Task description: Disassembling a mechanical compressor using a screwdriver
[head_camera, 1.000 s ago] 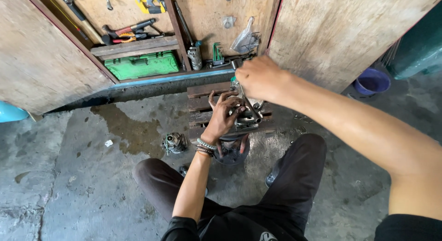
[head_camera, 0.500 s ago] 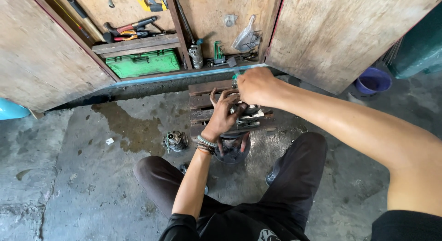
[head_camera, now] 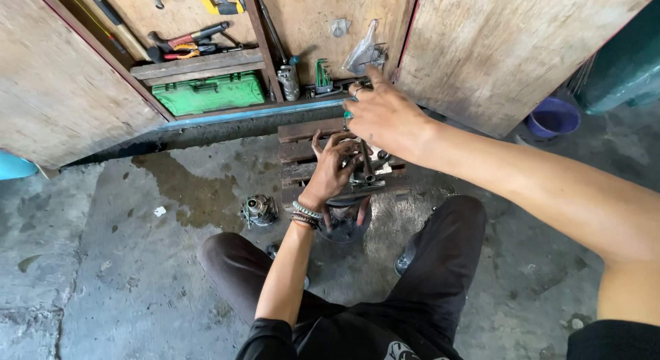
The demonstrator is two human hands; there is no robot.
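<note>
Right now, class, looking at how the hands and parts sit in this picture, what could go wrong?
1. The left hand alone steadies the metal assembly on the low slatted wooden stand; it might tip or slide off.
2. The right hand reaches out over the work toward the cabinet shelf; the forearm could knock the upright shaft.
3. The floor has a wet patch beside a loose metal part; footing could slip.

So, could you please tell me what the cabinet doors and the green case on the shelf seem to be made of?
The cabinet doors look like bare, unpainted plywood: pale grain and scuffs show. The green case looks like moulded plastic, given its even colour and ribbed lid, though painted metal is possible.
</note>
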